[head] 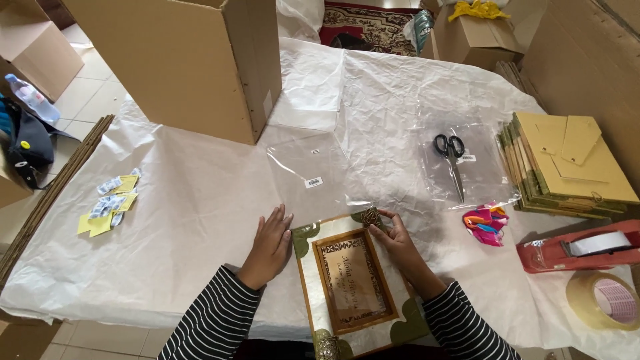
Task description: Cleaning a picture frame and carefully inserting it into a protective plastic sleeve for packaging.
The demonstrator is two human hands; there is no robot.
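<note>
Near the table's left edge lies a small scatter of yellow paper slips and white sachets [109, 204] on the crinkled white paper sheet [200, 207] that covers the whole table. Toward the far edge stands a large open cardboard box [200, 67], its inside not visible from here. The left hand [270, 245] lies flat and released, palm down on the paper just beside the left edge of a framed plaque [351, 283], which sits at the near edge: a wooden frame with green corner shapes and a dark carved inner border. A clear plastic sleeve [310, 173], glossy and flat, lies just beyond the plaque. The right hand [393, 237] pinches a small brown carved ornament [371, 217] at the plaque's top edge. Further right, black-handled scissors [453, 160] rest on another clear sleeve, near a crumpled multicoloured wad [487, 223]. At the right edge sit a stack of flat tan cardboard backings [573, 167], a red tape dispenser [573, 250] and a roll of tape [603, 300].
</note>
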